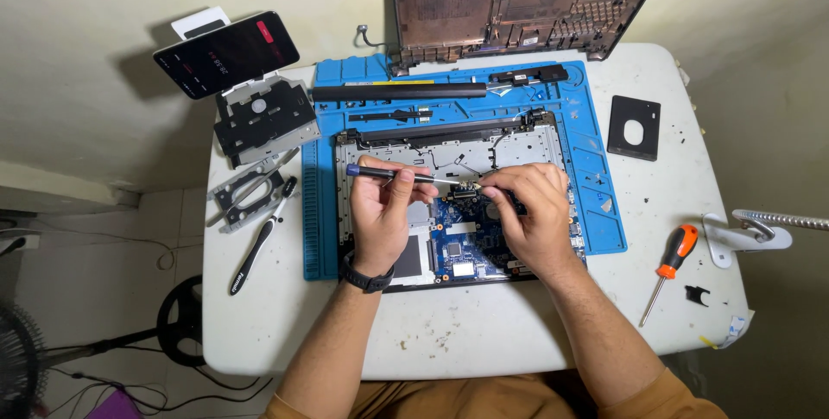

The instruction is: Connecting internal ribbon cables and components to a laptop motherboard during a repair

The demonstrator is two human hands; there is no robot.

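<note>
Both hands met over the opened laptop chassis point(449, 147) lying on the blue mat point(596, 177) at the tabletop's point(484, 333) middle. Our left hand point(380, 207) pinched a slim blue-capped screwdriver point(393, 174), its tip at a small connector point(466, 188) on the blue circuit board point(462, 242); our right hand point(527, 212) pressed closed fingertips beside it. We judged a fastener was being worked; next called for steady, light turning. Our fingers hid the tip's seat, and the orange screwdriver point(669, 264) lay unused near the right edge.

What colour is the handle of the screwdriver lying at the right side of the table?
Orange with black, on the screwdriver, in the head view.
</note>
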